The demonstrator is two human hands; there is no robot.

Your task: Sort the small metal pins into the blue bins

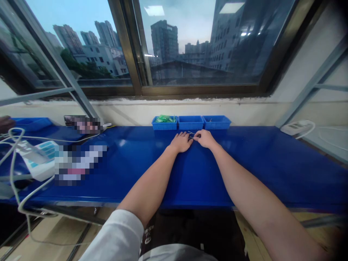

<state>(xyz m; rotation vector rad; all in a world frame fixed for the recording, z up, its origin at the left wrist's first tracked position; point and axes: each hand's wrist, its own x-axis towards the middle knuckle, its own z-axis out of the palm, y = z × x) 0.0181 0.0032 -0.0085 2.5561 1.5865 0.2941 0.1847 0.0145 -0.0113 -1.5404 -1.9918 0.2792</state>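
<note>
My left hand point(181, 142) lies flat on the blue tabletop point(190, 174), palm down, with its fingers apart. Close beside it, the fingertips of my right hand point(204, 139) are pinched together at a few thin stick-like pieces point(191, 133), some pale and some dark. These pieces lie between the two hands, partly hidden by the fingers and too small to name. Just beyond the hands stands a row of blue bins: the left bin point(164, 126) has green plastic-looking pieces point(165, 118) in it, then come a middle bin point(190, 126) and a right bin point(217, 126) with a small thin item inside.
At the left are a white power strip point(40, 159) with looping cables, a blurred patch, a phone point(73, 122) and another blue tray point(32, 124). Part of another person's hand point(5, 124) shows at the left edge. A white socket block point(295, 127) sits at the right.
</note>
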